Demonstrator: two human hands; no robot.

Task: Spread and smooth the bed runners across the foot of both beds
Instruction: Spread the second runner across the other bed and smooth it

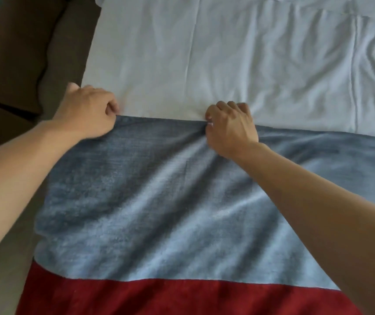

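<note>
Both hands, left (pixel 86 114) and right (pixel 230 128), fingers curled, each pinching the bed runner's (pixel 159 201) far edge.

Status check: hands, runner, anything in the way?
Left hand and right hand both pinching the runner's far edge. Runner lies across the white sheet, creased between the hands. Nothing in the way.

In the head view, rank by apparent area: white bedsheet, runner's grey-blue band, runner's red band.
1. White bedsheet and grey-blue band: look alike in area, and the band is nearer the camera, so unranked.
2. Red band: smallest, cropped by the frame.
</note>
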